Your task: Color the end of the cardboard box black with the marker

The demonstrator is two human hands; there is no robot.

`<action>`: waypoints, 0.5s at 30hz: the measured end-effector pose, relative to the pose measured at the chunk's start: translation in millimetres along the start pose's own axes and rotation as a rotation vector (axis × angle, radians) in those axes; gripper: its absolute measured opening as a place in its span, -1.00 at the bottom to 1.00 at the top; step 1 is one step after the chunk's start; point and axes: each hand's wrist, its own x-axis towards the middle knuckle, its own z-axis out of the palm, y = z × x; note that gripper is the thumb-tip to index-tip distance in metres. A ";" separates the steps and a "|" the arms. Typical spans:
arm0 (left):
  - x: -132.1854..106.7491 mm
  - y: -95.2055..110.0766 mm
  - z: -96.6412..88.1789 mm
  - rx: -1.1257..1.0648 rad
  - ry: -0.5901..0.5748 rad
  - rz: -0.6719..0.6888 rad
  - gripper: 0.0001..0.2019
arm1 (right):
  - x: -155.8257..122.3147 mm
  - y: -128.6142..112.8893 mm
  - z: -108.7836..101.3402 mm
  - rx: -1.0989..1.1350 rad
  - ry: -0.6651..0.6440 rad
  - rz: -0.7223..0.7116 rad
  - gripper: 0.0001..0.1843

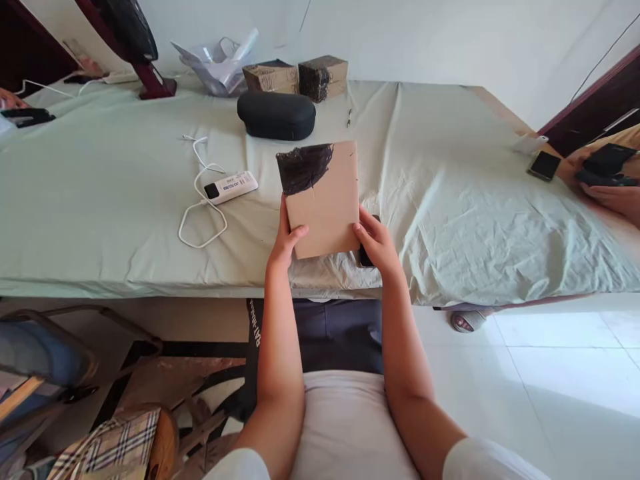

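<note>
Over the near tabletop (100, 220) edge, your left hand (285, 243) and right hand (377, 243) both clasp the cardboard box (325, 207); keep thumbs clear of its flap.

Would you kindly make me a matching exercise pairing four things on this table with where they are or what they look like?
Things:
1. cardboard box
2. black case
3. white power bank
4. phone

Descriptions:
A. lying near the table's far right edge
B. attached to a looped white cable
C. held by the left hand and the right hand, one corner blacked out
D. oval, lying in front of two small brown boxes

Pairs: 1-C, 2-D, 3-B, 4-A
</note>
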 end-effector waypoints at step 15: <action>121.6 -37.1 -45.0 0.238 -0.111 0.407 0.38 | -45.6 45.2 -1.9 -0.374 0.373 -0.105 -0.66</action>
